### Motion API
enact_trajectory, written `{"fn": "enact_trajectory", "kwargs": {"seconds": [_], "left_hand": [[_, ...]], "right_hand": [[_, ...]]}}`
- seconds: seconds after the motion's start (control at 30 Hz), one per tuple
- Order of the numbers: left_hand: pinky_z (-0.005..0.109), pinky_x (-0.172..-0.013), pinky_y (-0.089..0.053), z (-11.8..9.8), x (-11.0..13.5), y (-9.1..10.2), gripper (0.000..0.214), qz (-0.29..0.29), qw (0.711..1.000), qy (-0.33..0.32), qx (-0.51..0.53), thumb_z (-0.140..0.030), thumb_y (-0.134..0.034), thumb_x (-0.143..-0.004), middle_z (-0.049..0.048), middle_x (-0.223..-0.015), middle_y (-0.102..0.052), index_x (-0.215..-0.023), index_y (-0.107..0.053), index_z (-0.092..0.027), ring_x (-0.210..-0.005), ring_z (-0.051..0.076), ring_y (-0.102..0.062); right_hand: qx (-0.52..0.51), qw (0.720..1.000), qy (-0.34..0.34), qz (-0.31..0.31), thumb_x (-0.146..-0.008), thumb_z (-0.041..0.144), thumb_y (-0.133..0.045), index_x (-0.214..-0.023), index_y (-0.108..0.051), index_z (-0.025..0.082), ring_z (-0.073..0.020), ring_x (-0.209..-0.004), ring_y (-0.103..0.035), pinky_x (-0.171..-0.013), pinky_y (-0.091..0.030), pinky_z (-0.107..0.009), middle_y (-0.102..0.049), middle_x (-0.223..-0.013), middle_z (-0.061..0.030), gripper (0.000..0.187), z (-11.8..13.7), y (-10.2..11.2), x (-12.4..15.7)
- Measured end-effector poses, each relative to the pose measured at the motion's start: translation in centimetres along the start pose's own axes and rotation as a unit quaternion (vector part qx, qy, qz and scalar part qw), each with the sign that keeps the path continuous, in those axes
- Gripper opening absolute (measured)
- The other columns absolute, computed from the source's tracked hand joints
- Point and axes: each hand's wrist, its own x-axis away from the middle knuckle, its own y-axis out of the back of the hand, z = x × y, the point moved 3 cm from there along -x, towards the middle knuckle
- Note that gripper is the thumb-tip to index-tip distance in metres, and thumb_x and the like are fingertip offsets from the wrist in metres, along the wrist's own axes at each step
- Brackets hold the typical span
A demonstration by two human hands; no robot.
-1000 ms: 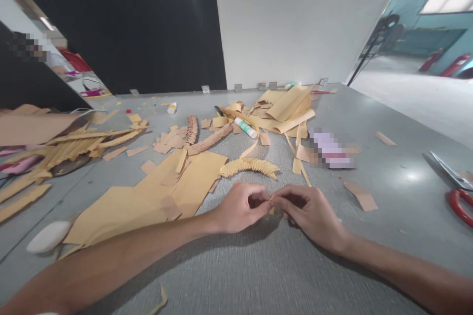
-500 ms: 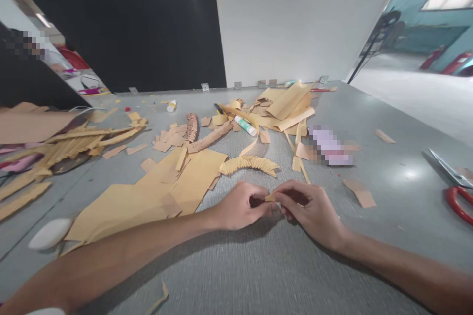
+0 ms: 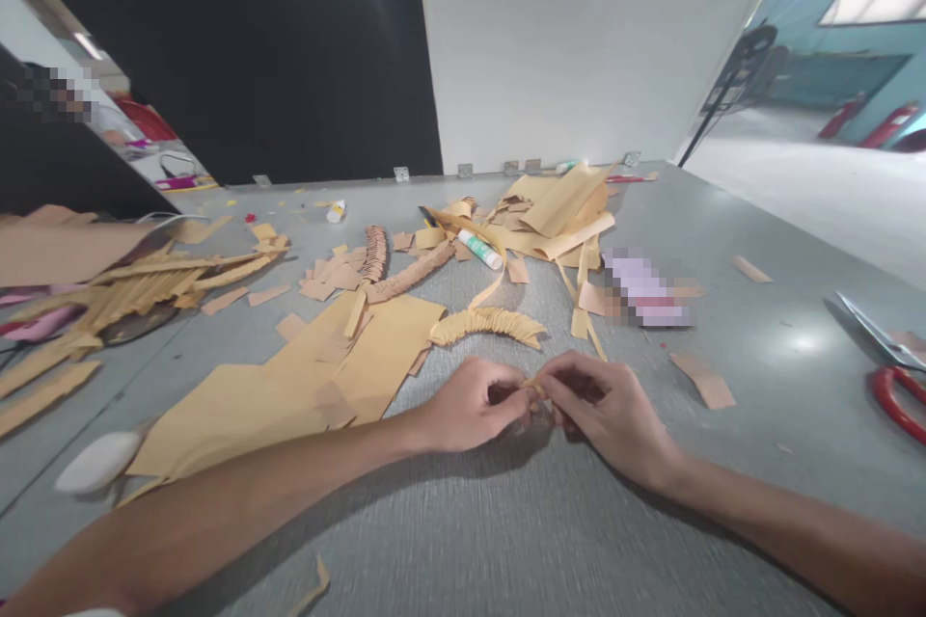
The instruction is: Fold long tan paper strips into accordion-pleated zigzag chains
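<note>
My left hand [image 3: 481,403] and my right hand [image 3: 604,405] meet above the grey table, fingertips almost touching. Between them they pinch a small piece of yellow-brown paper [image 3: 533,387], mostly covered by the fingers. Just beyond the hands lies a curved, pleated strip of yellow paper [image 3: 492,324]. Farther back are a brown pleated strip [image 3: 375,254] and a longer brown folded strip [image 3: 412,274]. Large yellow-brown paper sheets [image 3: 246,410] lie flat beyond my left forearm.
A glue stick [image 3: 479,250] rests among paper scraps, with a heap of sheets [image 3: 571,212] behind it. Red-handled scissors [image 3: 897,395] lie at the right edge. A white rounded object [image 3: 99,461] sits at left. Upright panels [image 3: 579,48] border the table's far side.
The paper between my fingertips shows less and looks more folded or pressed than before. Both hands stay in nearly the same place, and the things on the table have not moved.
</note>
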Motion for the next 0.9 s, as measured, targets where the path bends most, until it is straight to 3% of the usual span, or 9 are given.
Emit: {"fn": "enact_trajectory", "kwargs": {"seconds": [0.13,0.33,0.6,0.77,0.9], "left_hand": [[0.022,-0.052,-0.04,0.52,-0.24,0.39,0.046,-0.023,0.997,0.023,0.072,-0.051,-0.047,-0.1,0.004,-0.067,-0.066,-0.077,-0.065,-0.014,-0.053,0.011,-0.055],[0.023,-0.053,-0.04,0.49,-0.48,0.69,0.045,-0.03,0.991,0.025,0.129,-0.048,-0.042,-0.104,0.0031,-0.068,-0.066,-0.079,-0.061,-0.016,-0.054,0.011,-0.054],[0.025,-0.058,-0.045,0.83,-0.4,0.34,0.047,-0.002,0.994,0.025,0.109,-0.049,-0.042,-0.103,0.0046,-0.069,-0.067,-0.077,-0.063,-0.016,-0.058,0.013,-0.058],[0.025,-0.056,-0.044,1.12,-0.31,0.37,0.048,0.007,0.994,0.038,0.101,-0.049,-0.041,-0.103,0.0056,-0.069,-0.067,-0.08,-0.065,-0.015,-0.058,0.014,-0.059],[0.025,-0.057,-0.043,0.9,-0.23,0.35,0.045,0.014,0.996,0.031,0.088,-0.045,-0.041,-0.104,0.0051,-0.069,-0.067,-0.079,-0.064,-0.016,-0.059,0.014,-0.059]], "right_hand": [[-0.053,0.998,-0.015,-0.021,-0.101,0.048,-0.052,-0.105,-0.066,0.019,-0.0108,-0.045,-0.056,-0.042,-0.046,-0.022,-0.063,-0.06,0.0016,0.032,-0.55,0.05,-0.21],[-0.068,0.998,-0.008,-0.001,-0.098,0.043,-0.06,-0.116,-0.063,0.02,-0.011,-0.053,-0.061,-0.048,-0.051,-0.023,-0.071,-0.083,-0.0039,0.03,-0.61,-0.01,-0.24],[-0.059,0.998,0.004,-0.003,-0.1,0.044,-0.055,-0.112,-0.064,0.019,-0.0102,-0.052,-0.058,-0.046,-0.048,-0.023,-0.068,-0.081,-0.0032,0.029,-0.43,0.01,-0.2],[-0.053,0.998,0.022,-0.006,-0.101,0.038,-0.054,-0.126,-0.059,0.023,-0.01,-0.054,-0.057,-0.048,-0.047,-0.023,-0.067,-0.083,-0.0015,0.03,-0.18,0.12,-0.03],[-0.022,0.999,0.022,0.007,-0.099,0.036,-0.057,-0.125,-0.062,0.023,-0.0124,-0.056,-0.057,-0.051,-0.047,-0.025,-0.061,-0.069,0.0023,0.03,-0.13,0.1,0.08]]}}
